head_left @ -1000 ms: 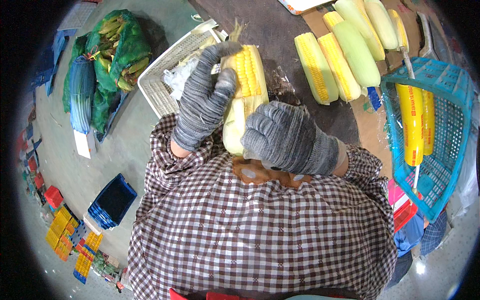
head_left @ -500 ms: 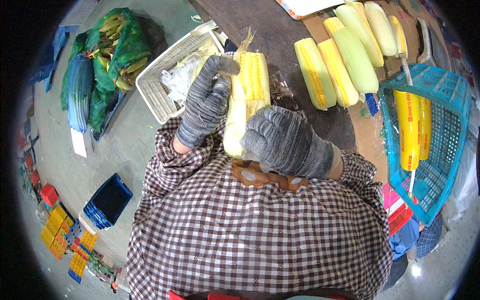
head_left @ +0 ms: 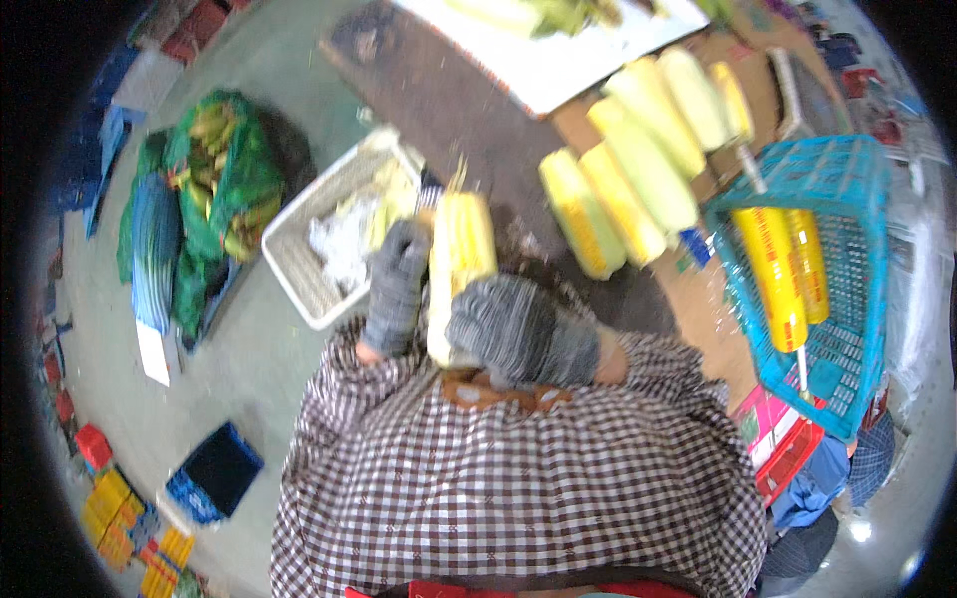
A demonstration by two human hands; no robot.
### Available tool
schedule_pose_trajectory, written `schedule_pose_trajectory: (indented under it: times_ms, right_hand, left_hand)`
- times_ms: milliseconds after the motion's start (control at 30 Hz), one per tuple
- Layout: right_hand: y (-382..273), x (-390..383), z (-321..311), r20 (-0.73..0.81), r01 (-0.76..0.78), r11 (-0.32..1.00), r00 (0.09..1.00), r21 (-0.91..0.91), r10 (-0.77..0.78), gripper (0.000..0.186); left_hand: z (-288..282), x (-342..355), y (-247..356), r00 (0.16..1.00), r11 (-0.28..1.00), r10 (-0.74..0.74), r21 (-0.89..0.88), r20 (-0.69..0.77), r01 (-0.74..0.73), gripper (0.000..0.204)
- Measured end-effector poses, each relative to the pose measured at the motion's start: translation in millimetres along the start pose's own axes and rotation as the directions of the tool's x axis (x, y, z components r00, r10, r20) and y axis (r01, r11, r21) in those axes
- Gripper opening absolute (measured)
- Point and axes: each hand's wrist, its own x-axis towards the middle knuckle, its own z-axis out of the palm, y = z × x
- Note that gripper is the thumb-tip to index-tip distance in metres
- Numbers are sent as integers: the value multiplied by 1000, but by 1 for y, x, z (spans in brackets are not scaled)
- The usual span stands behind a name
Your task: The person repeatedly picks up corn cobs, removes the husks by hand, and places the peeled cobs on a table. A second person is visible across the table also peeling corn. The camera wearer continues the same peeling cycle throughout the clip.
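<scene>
Cob [head_left: 465, 234]: likely firm, light, kernels bruisable; hold lower end. Right grip [head_left: 506, 324] clasps there; left grip [head_left: 397, 286]: cannot tell

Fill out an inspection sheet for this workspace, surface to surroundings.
Surface: dark brown tabletop, cardboard at right.
Job's things: corn cob, kernels partly exposed; more corn cobs at upper right.
Clutter: white basket with crumpled plastic; teal basket with yellow rolls.
Hands: gloved right hand closed on the cob's lower part; gloved left hand beside it, contact unclear.
Cables: nothing seen.
Surroundings: green mesh sack, blue crates at left.
</scene>
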Motion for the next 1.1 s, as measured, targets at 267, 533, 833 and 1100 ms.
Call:
schedule_pose_trajectory:
  times_ms: [267, 533, 833, 1100]
  right_hand:
    - [23, -6, 20, -155, -255, 948, 946, 191, 286, 21]
    - [57, -2, -2, -300, -416, 879, 829, 231, 471, 44]
    - [72, -4, -8, 51, -606, 740, 783, 292, 620, 41]
    - [145, 104, -8, 205, -627, 777, 770, 61, 605, 62]
  left_hand:
    - [3, -7, -5, 787, 552, -449, -561, 424, 617, 76]
    - [-23, 125, -28, 987, 867, 92, -498, 132, -14, 78]
    - [-77, 239, -66, 995, 710, 95, -700, -12, -76, 65]
    - [-54, 264, -61, 877, 912, -71, -386, -475, -136, 54]
